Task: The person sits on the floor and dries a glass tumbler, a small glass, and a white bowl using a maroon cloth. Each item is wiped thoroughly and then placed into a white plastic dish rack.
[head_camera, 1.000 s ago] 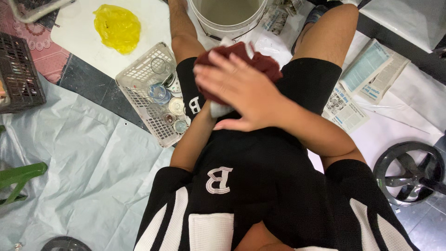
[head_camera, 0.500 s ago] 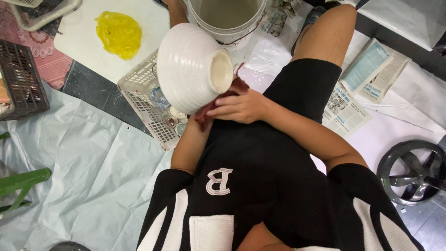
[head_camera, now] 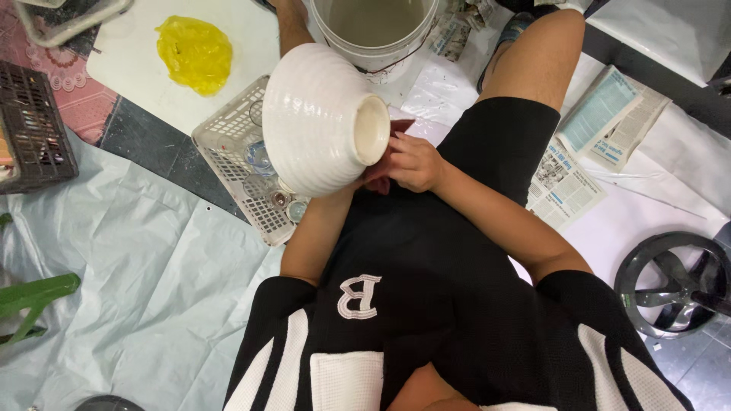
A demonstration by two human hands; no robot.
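The white ribbed bowl [head_camera: 324,118] is held tipped on its side above the person's lap, its unglazed foot ring facing right toward the right hand [head_camera: 411,161]. That hand rests against the foot with fingers curled narrow around a dark red cloth [head_camera: 384,179], which peeks out under the knuckles. The left hand is hidden behind the bowl; only its forearm [head_camera: 316,232] shows rising beneath it, so how its fingers sit cannot be told.

The bowl blocks much of a white plastic basket [head_camera: 228,164] on the floor just left of the lap, where small jars lie. Beyond, at the far edge, stands a white bucket [head_camera: 373,34] of cloudy liquid. A yellow patch [head_camera: 194,53] lies on a white board at far left. Folded newspapers [head_camera: 601,129] lie to the right, and a dark wheel [head_camera: 674,285] sits near right.
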